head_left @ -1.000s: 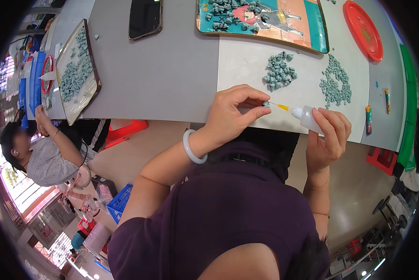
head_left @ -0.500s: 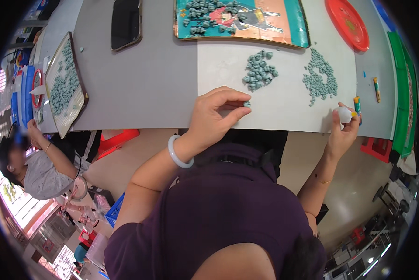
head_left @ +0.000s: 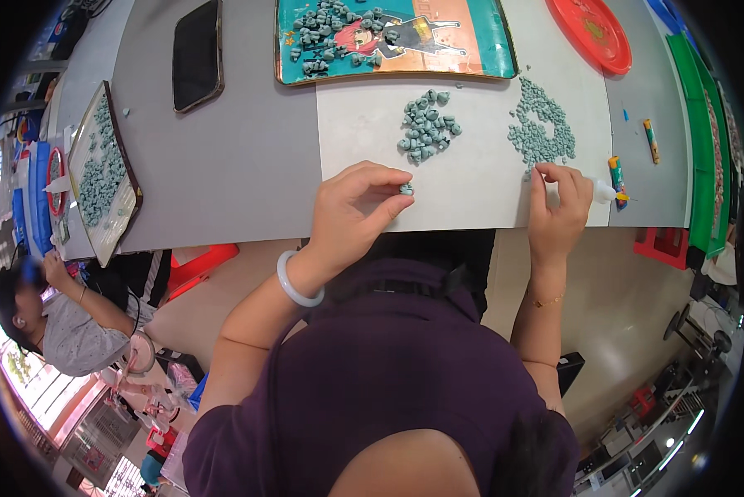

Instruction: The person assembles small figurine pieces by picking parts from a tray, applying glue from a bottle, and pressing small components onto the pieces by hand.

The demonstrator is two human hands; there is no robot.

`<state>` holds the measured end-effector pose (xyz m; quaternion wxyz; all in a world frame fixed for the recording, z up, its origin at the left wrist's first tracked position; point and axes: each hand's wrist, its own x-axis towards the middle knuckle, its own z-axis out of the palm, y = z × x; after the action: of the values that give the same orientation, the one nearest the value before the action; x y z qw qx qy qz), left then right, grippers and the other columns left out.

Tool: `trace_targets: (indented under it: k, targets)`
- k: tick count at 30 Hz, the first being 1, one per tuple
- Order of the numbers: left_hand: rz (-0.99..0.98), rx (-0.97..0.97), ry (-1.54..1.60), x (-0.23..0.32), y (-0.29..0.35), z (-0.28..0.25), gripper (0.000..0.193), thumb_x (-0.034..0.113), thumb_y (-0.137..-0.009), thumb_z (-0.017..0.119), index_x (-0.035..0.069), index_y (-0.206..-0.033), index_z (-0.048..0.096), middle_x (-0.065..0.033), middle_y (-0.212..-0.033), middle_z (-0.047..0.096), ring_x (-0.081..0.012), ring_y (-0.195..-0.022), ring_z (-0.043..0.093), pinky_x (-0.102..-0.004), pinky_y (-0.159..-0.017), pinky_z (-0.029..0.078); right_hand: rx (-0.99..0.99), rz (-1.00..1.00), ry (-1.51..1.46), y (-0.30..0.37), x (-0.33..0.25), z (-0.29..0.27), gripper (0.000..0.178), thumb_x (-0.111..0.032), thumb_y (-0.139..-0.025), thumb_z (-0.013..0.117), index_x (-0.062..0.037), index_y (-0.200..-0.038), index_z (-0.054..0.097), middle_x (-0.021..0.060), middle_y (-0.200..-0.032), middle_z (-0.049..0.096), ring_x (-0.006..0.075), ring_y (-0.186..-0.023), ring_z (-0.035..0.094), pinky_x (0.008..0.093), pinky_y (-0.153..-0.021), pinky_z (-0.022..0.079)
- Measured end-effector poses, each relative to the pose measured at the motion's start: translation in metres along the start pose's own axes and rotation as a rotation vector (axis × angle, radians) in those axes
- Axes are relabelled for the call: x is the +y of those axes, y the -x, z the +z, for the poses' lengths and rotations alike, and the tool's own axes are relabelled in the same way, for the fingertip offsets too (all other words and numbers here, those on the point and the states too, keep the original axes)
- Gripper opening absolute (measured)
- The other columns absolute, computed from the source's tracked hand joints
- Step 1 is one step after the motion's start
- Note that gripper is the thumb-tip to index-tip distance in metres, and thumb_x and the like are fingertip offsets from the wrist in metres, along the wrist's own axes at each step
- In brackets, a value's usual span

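My left hand (head_left: 347, 215) is closed, pinching a small grey-teal piece (head_left: 406, 190) between thumb and forefinger above the near part of the white sheet. To its right, my right hand (head_left: 559, 207) bends thumb and forefinger together at the near edge of a spread of tiny grey-teal bits (head_left: 546, 149). Whether a bit is between those fingertips is too small to tell. Partly hidden behind that hand's outer side is a white squeeze bottle (head_left: 605, 192) with a yellow tip pointing right. Larger grey-teal pieces (head_left: 426, 132) are heaped beyond my left hand.
A picture tray (head_left: 405, 62) with more pieces lies at the far side. Right of it are a red dish (head_left: 591, 33), two coloured tubes (head_left: 652, 141) and a green bin (head_left: 696, 149). Leftward are a phone (head_left: 198, 56), another tray (head_left: 107, 174) and a seated person (head_left: 82, 323).
My right hand has moved left from around the squeeze bottle to the tiny bits. My left hand still pinches its piece. The whole view has shifted slightly.
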<state>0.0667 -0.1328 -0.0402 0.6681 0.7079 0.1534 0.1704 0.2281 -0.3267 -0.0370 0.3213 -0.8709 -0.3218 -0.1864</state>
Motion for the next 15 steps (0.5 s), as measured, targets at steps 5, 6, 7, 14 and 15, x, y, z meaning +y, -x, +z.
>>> trace_targets:
  k: [5, 6, 7, 14, 15]
  targets:
    - [0.001, -0.001, 0.01, 0.001, 0.0, 0.001, 0.021, -0.009, -0.074, 0.062, -0.002, -0.094, 0.06, -0.0095, -0.089, 0.058, -0.0183, -0.083, 0.063, -0.0251, -0.073, 0.05, -0.241, 0.095, 0.096, -0.016, -0.009, 0.0, 0.005, -0.005, -0.072, 0.064, -0.0056, -0.077, 0.062, 0.0012, -0.069, 0.054, 0.0176, -0.072, 0.046, 0.0295, -0.068, 0.038]
    - [0.001, 0.001, 0.01, 0.001, 0.0, 0.001, 0.021, -0.009, -0.074, 0.062, -0.002, -0.094, 0.06, -0.0095, -0.089, 0.058, -0.0183, -0.083, 0.063, -0.0251, -0.073, 0.05, -0.242, 0.094, 0.095, -0.018, -0.012, 0.0, 0.005, -0.005, -0.072, 0.064, -0.0056, -0.077, 0.062, 0.0012, -0.069, 0.054, 0.0176, -0.072, 0.046, 0.0295, -0.068, 0.038]
    - [0.003, -0.001, 0.005, 0.001, 0.0, 0.001, 0.021, -0.009, -0.074, 0.062, -0.002, -0.094, 0.06, -0.0094, -0.089, 0.058, -0.0181, -0.083, 0.063, -0.0249, -0.073, 0.05, -0.275, 0.092, 0.078, -0.02, -0.016, 0.0, 0.004, -0.005, -0.072, 0.064, -0.0052, -0.076, 0.062, 0.0013, -0.068, 0.054, 0.0179, -0.071, 0.046, 0.0294, -0.068, 0.038]
    - [0.016, 0.009, 0.011, 0.002, 0.001, 0.0, 0.02, -0.008, -0.074, 0.063, -0.002, -0.093, 0.061, -0.0092, -0.088, 0.059, -0.0162, -0.08, 0.062, -0.0239, -0.071, 0.05, -0.247, 0.104, -0.289, -0.008, -0.026, 0.009, 0.006, -0.002, -0.073, 0.064, -0.0025, -0.078, 0.06, 0.0032, -0.072, 0.056, 0.0137, -0.065, 0.049, 0.025, -0.06, 0.04]
    - [0.013, 0.013, 0.01, 0.002, 0.0, 0.001, 0.02, -0.008, -0.074, 0.063, -0.002, -0.093, 0.061, -0.0092, -0.088, 0.059, -0.0162, -0.08, 0.062, -0.0239, -0.071, 0.05, -0.251, 0.102, -0.291, -0.008, -0.027, 0.007, 0.006, -0.002, -0.073, 0.064, -0.0025, -0.078, 0.06, 0.0032, -0.072, 0.056, 0.0137, -0.065, 0.049, 0.025, -0.06, 0.04]
